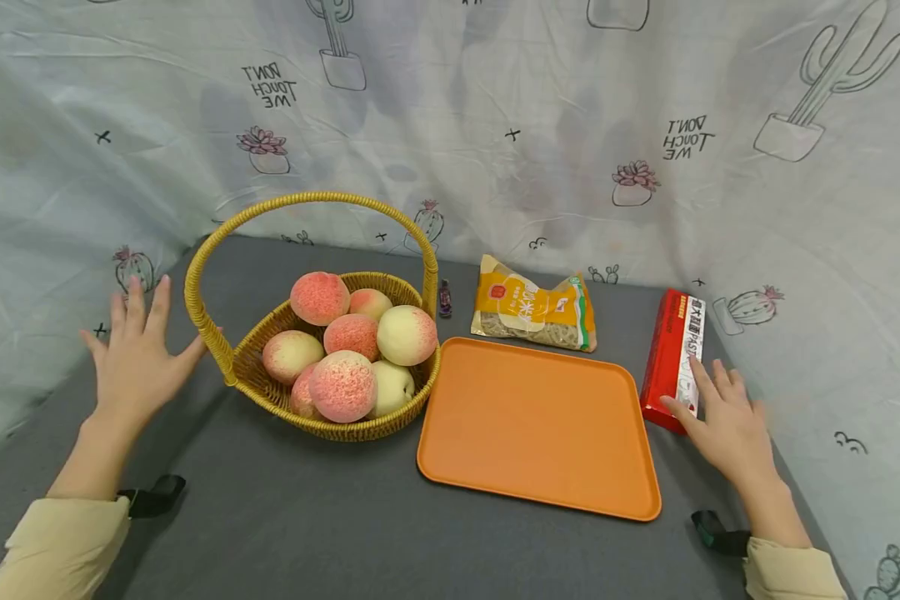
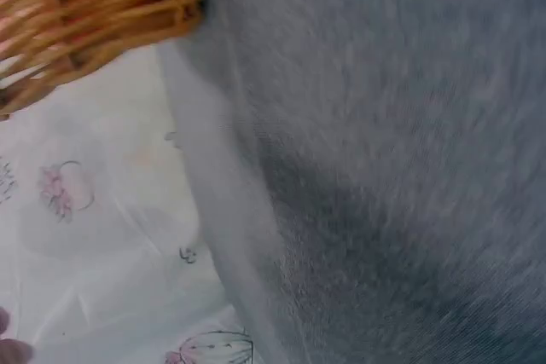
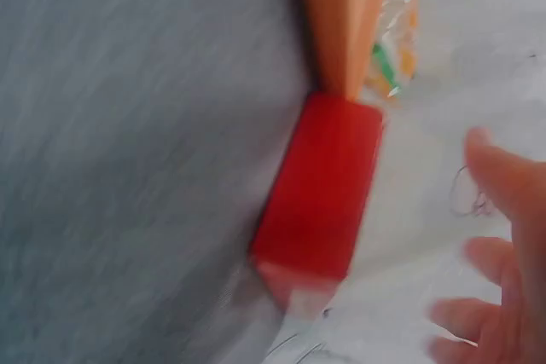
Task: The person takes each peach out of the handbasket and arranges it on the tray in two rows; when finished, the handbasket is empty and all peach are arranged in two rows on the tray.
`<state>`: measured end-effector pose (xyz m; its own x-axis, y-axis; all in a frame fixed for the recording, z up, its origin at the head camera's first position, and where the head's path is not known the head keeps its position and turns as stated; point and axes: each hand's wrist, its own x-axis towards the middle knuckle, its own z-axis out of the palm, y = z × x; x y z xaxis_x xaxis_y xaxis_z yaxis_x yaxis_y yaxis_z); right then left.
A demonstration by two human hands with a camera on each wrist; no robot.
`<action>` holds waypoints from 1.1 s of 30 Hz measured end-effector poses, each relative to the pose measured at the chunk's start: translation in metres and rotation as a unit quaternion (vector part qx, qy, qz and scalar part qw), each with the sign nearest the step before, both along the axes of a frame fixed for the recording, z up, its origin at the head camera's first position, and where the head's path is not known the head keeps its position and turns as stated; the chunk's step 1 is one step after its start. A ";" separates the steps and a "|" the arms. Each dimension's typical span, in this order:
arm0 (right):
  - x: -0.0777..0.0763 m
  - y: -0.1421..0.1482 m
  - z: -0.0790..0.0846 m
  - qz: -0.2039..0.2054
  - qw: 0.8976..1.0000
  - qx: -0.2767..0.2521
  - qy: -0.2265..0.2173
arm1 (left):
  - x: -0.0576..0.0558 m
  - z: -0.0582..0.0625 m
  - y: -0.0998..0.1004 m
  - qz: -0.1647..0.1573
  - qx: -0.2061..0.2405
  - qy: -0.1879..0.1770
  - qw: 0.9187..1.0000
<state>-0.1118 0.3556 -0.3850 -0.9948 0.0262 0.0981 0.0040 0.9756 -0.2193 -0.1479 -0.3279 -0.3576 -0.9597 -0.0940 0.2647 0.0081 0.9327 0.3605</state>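
Observation:
My left hand (image 1: 137, 358) is spread with straight fingers just left of the wicker basket (image 1: 311, 429), its thumb overlapping the handle's lower end in the head view. Several pink and cream peaches (image 1: 343, 386) fill that basket, and its tall handle arches over them. On the other side, my right hand (image 1: 731, 429) hovers with fingers extended beside a red pasta box (image 1: 662, 358); the thumb and index finger overlap the box in the head view. In the right wrist view the red box (image 3: 324, 185) shows apart from the fingers (image 3: 490, 257). Neither hand holds anything.
An orange tray (image 1: 536, 425) lies between the basket and the red box. Behind it are a yellow food packet (image 1: 532, 307) and a small dark bottle-like item (image 1: 445, 298). A patterned curtain (image 1: 450, 125) hangs around the grey table (image 1: 307, 517).

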 end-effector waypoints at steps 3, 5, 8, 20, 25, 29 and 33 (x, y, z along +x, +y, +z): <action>0.001 -0.011 0.006 0.004 0.999 -0.028 -0.017 | 0.012 -0.001 0.007 0.001 0.101 0.005 0.995; 0.000 -0.019 0.010 0.006 0.999 -0.038 -0.019 | 0.022 -0.001 0.013 0.007 0.159 0.002 0.987; -0.004 -0.034 0.014 0.012 0.998 -0.060 -0.005 | 0.037 0.002 0.024 0.014 0.213 0.010 0.977; -0.022 -0.100 0.021 0.125 0.978 -0.124 0.108 | 0.087 -0.004 0.090 -0.024 0.243 0.094 0.965; -0.033 -0.134 0.024 0.182 0.966 -0.130 0.128 | 0.091 -0.010 0.112 -0.066 0.219 0.095 0.969; -0.038 -0.159 0.028 0.226 0.952 -0.150 0.143 | 0.090 -0.014 0.119 -0.075 0.210 0.066 0.973; -0.040 -0.179 0.032 0.279 0.930 -0.188 0.149 | 0.084 -0.015 0.119 -0.084 0.213 0.018 0.973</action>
<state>-0.1521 0.1771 -0.3530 -0.7933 -0.3981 0.4607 -0.5961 0.6617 -0.4547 -0.0634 -0.2088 -0.3723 -0.9616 -0.0444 0.2708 0.1685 0.6833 0.7104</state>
